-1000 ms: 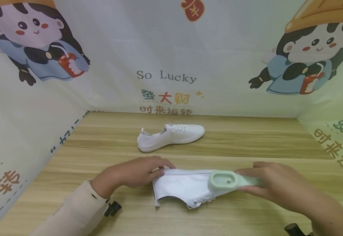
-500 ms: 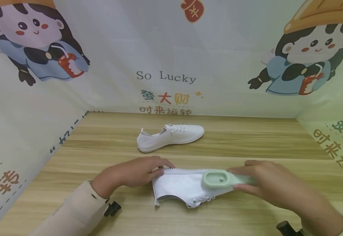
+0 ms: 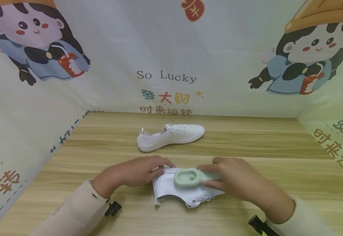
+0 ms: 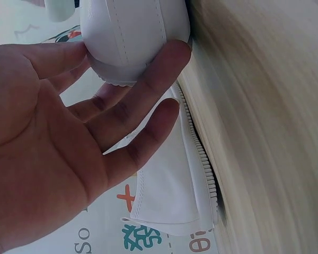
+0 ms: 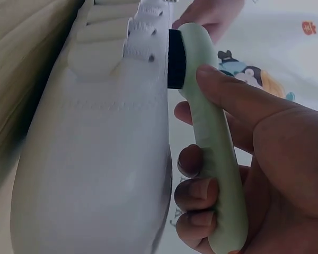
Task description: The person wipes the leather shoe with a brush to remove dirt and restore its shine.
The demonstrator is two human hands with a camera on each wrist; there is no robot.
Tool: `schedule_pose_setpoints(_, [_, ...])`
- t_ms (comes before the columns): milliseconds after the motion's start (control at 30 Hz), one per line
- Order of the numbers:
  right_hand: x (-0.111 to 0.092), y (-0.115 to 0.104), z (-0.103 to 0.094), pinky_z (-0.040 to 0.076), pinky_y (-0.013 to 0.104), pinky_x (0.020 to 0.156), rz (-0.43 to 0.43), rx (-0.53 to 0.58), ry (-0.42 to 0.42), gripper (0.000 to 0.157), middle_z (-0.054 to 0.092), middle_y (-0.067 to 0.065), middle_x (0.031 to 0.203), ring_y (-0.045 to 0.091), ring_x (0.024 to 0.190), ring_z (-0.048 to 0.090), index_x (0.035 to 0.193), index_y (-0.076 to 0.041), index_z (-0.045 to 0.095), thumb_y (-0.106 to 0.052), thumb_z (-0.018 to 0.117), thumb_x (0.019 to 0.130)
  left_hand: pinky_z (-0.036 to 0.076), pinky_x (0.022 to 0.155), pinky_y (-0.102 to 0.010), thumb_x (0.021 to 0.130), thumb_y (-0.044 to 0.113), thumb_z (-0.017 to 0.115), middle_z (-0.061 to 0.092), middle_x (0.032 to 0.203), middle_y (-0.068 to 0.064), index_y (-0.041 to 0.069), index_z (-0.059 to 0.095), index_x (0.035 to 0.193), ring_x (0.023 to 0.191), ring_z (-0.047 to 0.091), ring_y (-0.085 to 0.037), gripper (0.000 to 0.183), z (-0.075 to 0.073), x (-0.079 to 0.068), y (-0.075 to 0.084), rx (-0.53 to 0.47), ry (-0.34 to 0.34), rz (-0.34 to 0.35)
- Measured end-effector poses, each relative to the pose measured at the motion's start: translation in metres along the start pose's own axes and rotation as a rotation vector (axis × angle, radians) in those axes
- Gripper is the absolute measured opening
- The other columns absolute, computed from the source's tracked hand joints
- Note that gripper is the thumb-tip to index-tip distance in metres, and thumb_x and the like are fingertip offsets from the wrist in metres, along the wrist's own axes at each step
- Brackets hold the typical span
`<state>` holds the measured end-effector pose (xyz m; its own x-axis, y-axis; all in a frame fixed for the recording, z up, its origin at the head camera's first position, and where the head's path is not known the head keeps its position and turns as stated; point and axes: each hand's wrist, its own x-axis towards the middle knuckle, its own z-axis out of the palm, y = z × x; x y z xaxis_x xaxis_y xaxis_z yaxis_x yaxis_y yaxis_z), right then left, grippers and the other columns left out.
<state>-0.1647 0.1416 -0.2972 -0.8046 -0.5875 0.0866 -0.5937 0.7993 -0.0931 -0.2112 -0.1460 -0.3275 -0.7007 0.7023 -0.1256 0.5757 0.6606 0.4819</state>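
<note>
A white lace-up shoe (image 3: 164,186) lies on its side, its sole edge facing away from me and the toe to the right. At the heel (image 4: 132,37) my left hand (image 3: 133,172) grips it between thumb and fingers. My right hand (image 3: 237,177) holds a pale green brush (image 3: 186,178) by its handle. Dark bristles (image 5: 176,59) meet the shoe's upper side in the right wrist view. In the head view, the brush and right hand hide much of the toe.
A second white shoe (image 3: 186,134) stands upright farther back on the wooden table (image 3: 263,141). Printed cloth walls (image 3: 224,65) enclose the back and both sides.
My right hand has slid the brush leftward along the shoe, from near the toe to its middle. The left hand and both shoes stay in place.
</note>
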Motion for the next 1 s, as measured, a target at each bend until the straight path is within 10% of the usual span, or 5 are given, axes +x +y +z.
schedule_pose_setpoints(600, [-0.022,0.017,-0.01,0.034,0.02,0.051,0.045,-0.03,0.033,0.036,0.053,-0.014,0.074,0.002,0.057,0.04,0.111,-0.034,0.065,-0.047,0.066,0.078,0.037,0.102,-0.035,0.098,0.026,0.04,0.051,0.127,0.015,0.035,0.05,0.125,0.122,0.044,-0.005,0.03,-0.001,0.004,0.002,0.006,-0.009,-0.001])
schedule_pose_setpoints(1000, [-0.059,0.043,-0.029,0.05,0.031,0.067,0.122,0.02,-0.012,0.047,0.064,-0.012,0.093,0.004,0.077,0.058,0.108,-0.033,0.066,-0.066,0.05,0.078,0.036,0.103,-0.035,0.098,0.025,0.04,0.051,0.128,0.014,0.033,0.05,0.126,0.123,0.043,-0.005,0.03,0.0,0.002,0.001,0.009,-0.011,-0.014])
